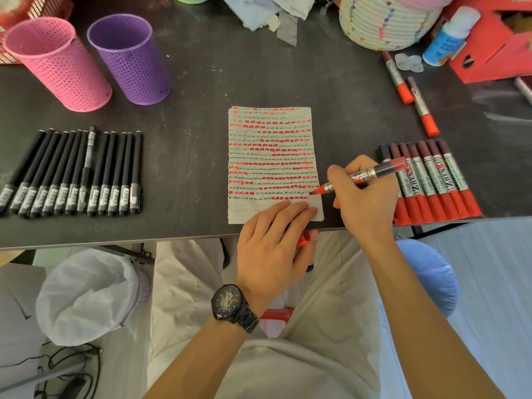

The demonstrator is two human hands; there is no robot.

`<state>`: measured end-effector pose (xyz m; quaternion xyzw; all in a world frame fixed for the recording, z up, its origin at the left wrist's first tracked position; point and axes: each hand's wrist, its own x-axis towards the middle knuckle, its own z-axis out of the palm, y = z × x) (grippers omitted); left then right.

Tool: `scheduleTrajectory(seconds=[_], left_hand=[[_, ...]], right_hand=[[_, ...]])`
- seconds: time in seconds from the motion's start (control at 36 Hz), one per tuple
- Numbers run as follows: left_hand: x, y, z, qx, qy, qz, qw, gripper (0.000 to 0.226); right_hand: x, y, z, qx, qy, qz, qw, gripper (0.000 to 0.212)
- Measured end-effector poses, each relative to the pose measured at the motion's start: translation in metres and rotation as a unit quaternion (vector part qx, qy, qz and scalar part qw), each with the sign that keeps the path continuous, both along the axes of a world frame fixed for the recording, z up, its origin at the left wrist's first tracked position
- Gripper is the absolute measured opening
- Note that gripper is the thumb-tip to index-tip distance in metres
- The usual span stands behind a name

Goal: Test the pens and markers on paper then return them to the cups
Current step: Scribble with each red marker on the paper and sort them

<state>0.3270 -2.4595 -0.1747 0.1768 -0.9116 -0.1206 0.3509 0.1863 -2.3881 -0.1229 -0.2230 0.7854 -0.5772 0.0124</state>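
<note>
Uncapped red marker [362, 175] tip on scribbled paper [273, 156]; black pens [72, 174] left, capped markers [434, 182] right; pink cup [57, 64], purple cup [129, 59] upright

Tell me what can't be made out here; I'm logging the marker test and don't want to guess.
Head view:
- Red plastic marker cap: mostly covered by the left hand holding it.
- Uncapped red marker in the right hand: whether its tip touches the lined white paper sheet is too fine to tell.
- Row of slim black pens: label print too small.
- Pale marker at the right edge: cut off by the frame.
</note>
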Motion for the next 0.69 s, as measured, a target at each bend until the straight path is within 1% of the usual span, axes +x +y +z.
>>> scheduleTrajectory(seconds=[0.11, 0.31, 0.39, 0.44, 0.5, 0.58, 0.64, 0.69], left_hand=[[0.001, 0.000, 0.002, 0.012, -0.010, -0.003, 1.000, 0.030], [0.003, 0.002, 0.009, 0.072, -0.023, -0.025, 0.997, 0.030], [0.005, 0.002, 0.012, 0.093, -0.016, -0.036, 0.995, 0.029], [0.007, 0.002, 0.013, 0.101, -0.008, -0.045, 0.994, 0.029], [0.010, 0.000, 0.013, 0.109, 0.007, -0.054, 0.993, 0.029], [0.019, -0.004, 0.017, 0.104, 0.031, -0.058, 0.992, 0.027], [0.028, -0.007, 0.018, 0.090, 0.042, -0.051, 0.994, 0.027], [0.039, -0.006, 0.019, 0.091, 0.049, -0.053, 0.993, 0.027]], right_hand=[[-0.003, 0.003, 0.000, -0.061, -0.040, -0.015, 0.997, 0.029], [0.001, 0.003, 0.003, -0.079, -0.022, -0.003, 0.997, 0.031], [0.005, 0.004, 0.009, -0.091, -0.040, -0.001, 0.995, 0.028], [0.009, 0.006, 0.013, -0.120, -0.075, 0.011, 0.990, 0.025], [0.012, 0.012, 0.018, -0.181, -0.133, 0.032, 0.974, 0.024], [0.019, 0.028, 0.020, -0.254, -0.214, 0.087, 0.939, 0.025], [0.027, 0.041, 0.019, -0.281, -0.257, 0.121, 0.917, 0.022], [0.039, 0.053, 0.015, -0.287, -0.293, 0.134, 0.902, 0.030]])
